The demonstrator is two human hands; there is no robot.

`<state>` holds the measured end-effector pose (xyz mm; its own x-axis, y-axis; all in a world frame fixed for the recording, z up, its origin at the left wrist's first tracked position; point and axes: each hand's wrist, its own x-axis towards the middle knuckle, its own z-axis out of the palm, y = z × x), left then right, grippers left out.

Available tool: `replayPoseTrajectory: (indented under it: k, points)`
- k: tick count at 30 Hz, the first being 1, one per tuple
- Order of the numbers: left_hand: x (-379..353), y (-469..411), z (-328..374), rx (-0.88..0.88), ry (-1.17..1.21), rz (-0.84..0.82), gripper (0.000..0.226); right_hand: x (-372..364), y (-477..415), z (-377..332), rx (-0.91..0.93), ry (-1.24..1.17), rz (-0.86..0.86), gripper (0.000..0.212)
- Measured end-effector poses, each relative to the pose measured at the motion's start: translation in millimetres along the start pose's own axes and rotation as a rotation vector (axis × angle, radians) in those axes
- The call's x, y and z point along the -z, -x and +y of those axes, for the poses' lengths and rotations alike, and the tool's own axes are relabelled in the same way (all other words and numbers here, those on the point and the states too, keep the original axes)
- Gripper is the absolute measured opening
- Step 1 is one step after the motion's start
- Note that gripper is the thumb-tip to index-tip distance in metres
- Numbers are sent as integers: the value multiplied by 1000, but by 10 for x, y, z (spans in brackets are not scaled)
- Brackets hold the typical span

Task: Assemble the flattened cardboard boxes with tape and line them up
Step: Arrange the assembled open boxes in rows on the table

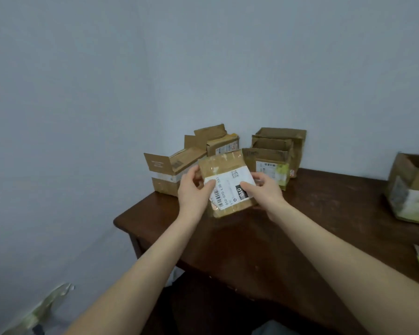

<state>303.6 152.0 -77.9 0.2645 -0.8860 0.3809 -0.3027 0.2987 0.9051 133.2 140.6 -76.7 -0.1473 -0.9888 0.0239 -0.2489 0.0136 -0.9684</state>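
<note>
held box (pixel 224 165) brown, white barcode label | table (pixel 300 238) dark brown | wall (pixel 203 56) pale blue-grey

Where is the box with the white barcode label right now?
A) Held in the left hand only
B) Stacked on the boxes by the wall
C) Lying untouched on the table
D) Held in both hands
D: the left hand and the right hand each grip one side of the labelled box, thumbs on its front, in front of the boxes standing on the table.
</note>
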Motion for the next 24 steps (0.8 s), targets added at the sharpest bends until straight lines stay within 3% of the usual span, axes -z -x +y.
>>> replayPoseTrajectory:
  k: [4, 9, 13, 15, 16, 18, 19, 22, 24]
  points:
    - [-563, -70, 153, -109, -43, -200, 26, 610, -20, 223, -25, 3, 156, 36]
    - [-882, -156, 5, -344, -385, -327, 13, 1106, -42, 397, -154, -116, 187, 29]
    - [-860, -217, -39, -702, -554, -419, 10, 1154, -226, 114, -134, 1, 158, 68]
    - [-790, -199, -41, -797, -657, -476, 15, 1093, -328, -50, -159, 128, 122, 70]
    - [-746, -187, -30, -816, -711, -502, 23, 1064, -385, -104, -163, 204, 111, 61]
    - [-710, -126, 61, -737, -735, -521, 47, 1021, -473, -184, -161, 319, 102, 32]
    - [-729, -91, 171, -613, -707, -507, 57, 1007, -491, -216, -170, 341, 100, 22]
    - [-986, -262, 382, -191, -575, -409, 63, 989, -498, -239, -207, 352, 126, 19]
    - [-1177, -461, 490, -7, -620, -445, 78, 979, -503, -210, -218, 344, 140, 18]
